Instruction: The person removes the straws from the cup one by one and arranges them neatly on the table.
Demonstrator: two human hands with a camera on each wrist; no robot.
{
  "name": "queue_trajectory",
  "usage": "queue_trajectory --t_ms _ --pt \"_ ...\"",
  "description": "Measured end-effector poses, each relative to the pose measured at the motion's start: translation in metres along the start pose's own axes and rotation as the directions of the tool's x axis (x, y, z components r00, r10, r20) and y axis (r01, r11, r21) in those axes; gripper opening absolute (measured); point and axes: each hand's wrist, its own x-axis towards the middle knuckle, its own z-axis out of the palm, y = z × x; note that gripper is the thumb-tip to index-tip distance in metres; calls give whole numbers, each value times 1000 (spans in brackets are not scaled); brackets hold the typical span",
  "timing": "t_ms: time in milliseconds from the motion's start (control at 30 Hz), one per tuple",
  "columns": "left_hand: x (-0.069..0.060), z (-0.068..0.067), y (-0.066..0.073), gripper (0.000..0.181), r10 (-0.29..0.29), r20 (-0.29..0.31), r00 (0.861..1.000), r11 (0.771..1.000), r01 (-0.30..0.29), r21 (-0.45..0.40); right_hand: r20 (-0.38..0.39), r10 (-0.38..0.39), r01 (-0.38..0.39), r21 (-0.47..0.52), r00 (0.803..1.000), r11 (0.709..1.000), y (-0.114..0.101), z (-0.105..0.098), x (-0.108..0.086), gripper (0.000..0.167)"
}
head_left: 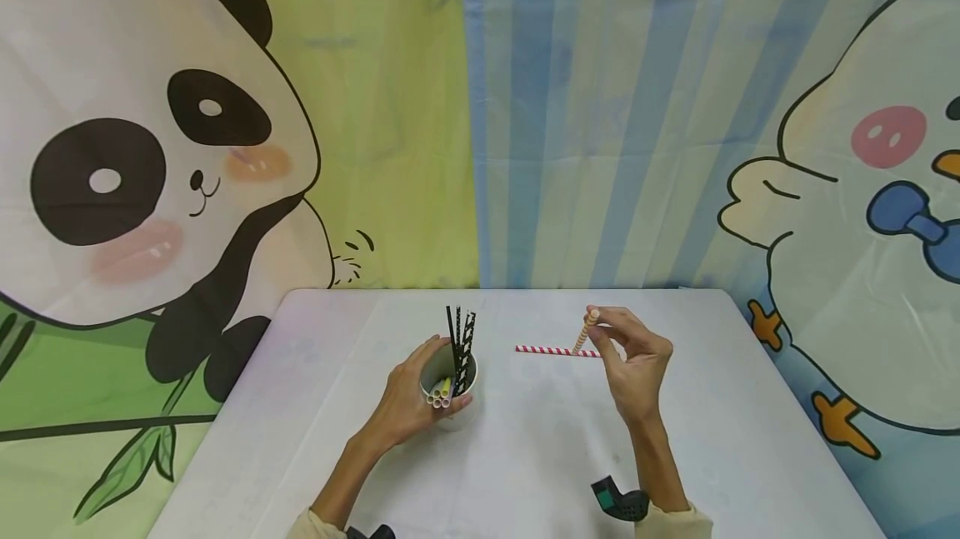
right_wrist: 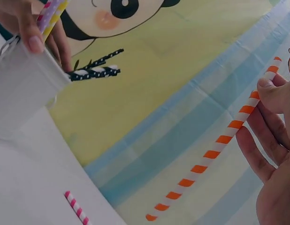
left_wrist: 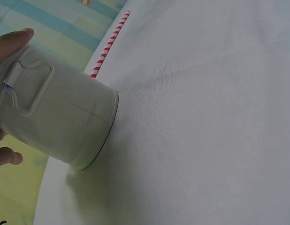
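My left hand [head_left: 408, 397] grips a white metal bucket [left_wrist: 65, 108] around its upper part, near the rim. Inside it stand black patterned straws [head_left: 466, 351] and several light-coloured straws [head_left: 439, 394], among them yellow and purple ones. To the right, my right hand [head_left: 633, 356] pinches an orange-and-white striped straw [right_wrist: 224, 139] near its upper end, between thumb and fingers. That straw slants downward in the head view. A red-and-white striped straw [head_left: 543, 349] lies on the table, just left of my right hand; its right end is hidden behind the fingers.
The white table [head_left: 525, 472] spreads under both hands. Behind its far edge hangs a cloth backdrop [head_left: 397, 147] with a panda, stripes and a white bird. A black wrist camera mount [head_left: 621, 500] sits at my right wrist.
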Motion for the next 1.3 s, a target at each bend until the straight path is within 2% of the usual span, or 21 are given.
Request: queue_trajectory --t_ms 133,267,500,633,700,867,1067,1300 --pt "0 0 1 93 -6 2 1000 1000 6 -6 40 14 -6 -186 999 983 3 -2 -3 25" --pt "0 -1 1 93 -12 4 1000 1000 12 -11 88 44 -16 -302 995 953 5 -3 -7 31" --pt "-1 -1 0 93 -11 7 1000 1000 11 -11 153 108 -39 -400 982 916 10 0 -14 31" --pt "0 -1 -1 93 -2 6 1000 1000 2 -7 179 121 -26 -459 977 888 17 2 -17 32" --pt "1 -1 -1 92 -1 5 1000 1000 1 -8 196 118 -8 -487 973 873 21 3 -19 34" --pt "-1 0 -1 92 -10 7 1000 1000 10 -15 264 109 66 -577 958 814 30 4 -26 38" --pt "-1 -1 0 92 -18 11 1000 1000 18 -20 321 108 135 -647 941 750 43 6 -34 36" --pt "0 -1 0 94 -31 21 999 999 31 -18 352 108 170 -671 930 722 58 9 -45 34"
